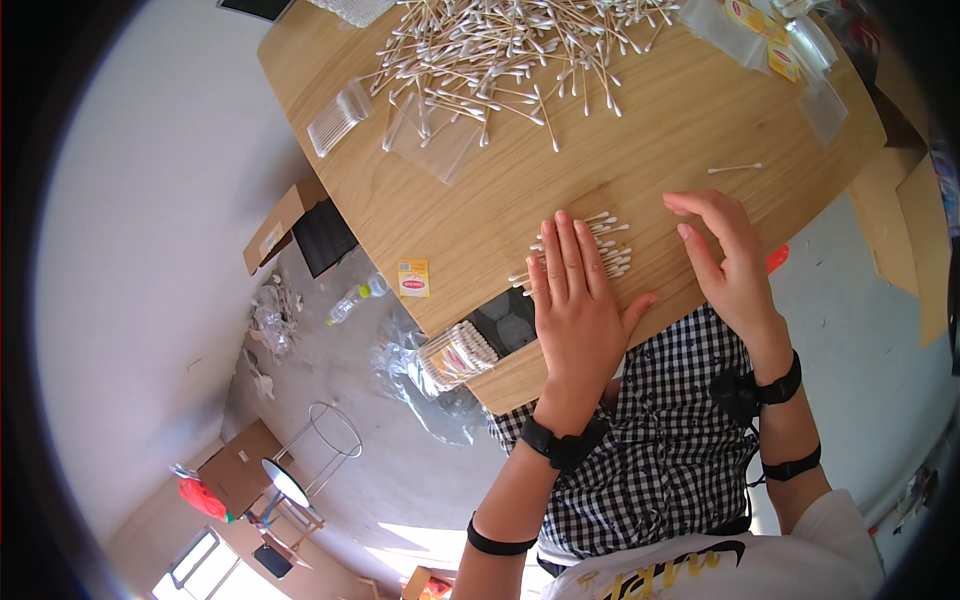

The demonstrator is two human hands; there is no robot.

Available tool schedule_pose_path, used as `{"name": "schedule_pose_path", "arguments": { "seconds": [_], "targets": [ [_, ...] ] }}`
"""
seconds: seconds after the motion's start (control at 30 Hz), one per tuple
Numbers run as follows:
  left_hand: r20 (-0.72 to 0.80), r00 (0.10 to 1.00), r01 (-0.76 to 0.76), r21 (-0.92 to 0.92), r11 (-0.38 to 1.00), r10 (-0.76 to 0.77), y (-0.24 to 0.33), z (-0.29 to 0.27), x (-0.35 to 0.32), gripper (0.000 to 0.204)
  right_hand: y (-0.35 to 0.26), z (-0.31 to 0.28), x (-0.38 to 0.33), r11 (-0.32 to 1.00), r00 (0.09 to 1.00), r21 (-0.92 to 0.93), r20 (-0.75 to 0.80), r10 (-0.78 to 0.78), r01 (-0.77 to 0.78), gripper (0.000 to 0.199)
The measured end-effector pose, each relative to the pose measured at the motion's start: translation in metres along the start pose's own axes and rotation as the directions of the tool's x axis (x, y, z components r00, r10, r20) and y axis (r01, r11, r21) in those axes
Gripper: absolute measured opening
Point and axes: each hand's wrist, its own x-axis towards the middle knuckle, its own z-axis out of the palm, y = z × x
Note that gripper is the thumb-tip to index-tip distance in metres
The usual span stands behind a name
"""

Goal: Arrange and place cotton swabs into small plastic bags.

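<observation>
My left hand lies flat, fingers stretched out, over a small row of cotton swabs near the table's front edge. White swab tips stick out on both sides of its fingers. To the right, my right hand is raised with thumb and fingers bent and apart, and no object shows in it. A single cotton swab lies beyond that hand. At the far side spreads a large loose heap of cotton swabs. A transparent plastic bag lies flat under its near edge.
On the wooden table, a filled swab bag lies far left and a yellow card nearer. A packed swab bundle sits at the left corner. Plastic bags with yellow cards lie far right. Cardboard boxes stand beyond the right edge.
</observation>
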Motion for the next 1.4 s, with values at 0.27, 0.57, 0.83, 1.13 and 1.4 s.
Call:
{"name": "schedule_pose_path", "arguments": {
  "seconds": [0.27, 0.57, 0.83, 1.13, 1.4],
  "targets": [
    [-0.021, 1.0, 0.01, 0.003, 1.0, -0.01, -0.006, -0.005, 0.017, 0.106, -0.012, 0.014, -0.001, 0.999, 0.999, 0.022, 0.034, -0.031, 0.03, 0.031],
    [-0.255, 0.899, 0.217, -0.448, 0.867, -0.357, -0.037, -0.043, -0.029, 0.037, -0.019, 0.02, -0.002, 0.994, 0.999, 0.112, -0.046, -0.006, 0.011, 0.03],
    [-0.213, 0.899, 0.271, -0.418, 0.867, -0.383, -0.06, -0.04, -0.027, 0.009, -0.025, 0.027, -0.009, 0.976, 0.999, 0.213, 0.022, 0.032, -0.036, 0.019],
    [-0.203, 0.942, 0.173, -0.385, 0.907, -0.266, -0.065, -0.045, -0.007, 0.009, -0.029, 0.039, -0.022, 0.982, 0.972, 0.039, 0.135, -0.191, 0.187, 0.018],
    [-0.113, 0.974, 0.132, -0.412, 0.901, -0.194, -0.063, -0.048, -0.007, 0.012, -0.031, 0.043, -0.018, 0.986, 0.98, 0.052, 0.113, -0.166, 0.161, 0.02]
  ]
}}
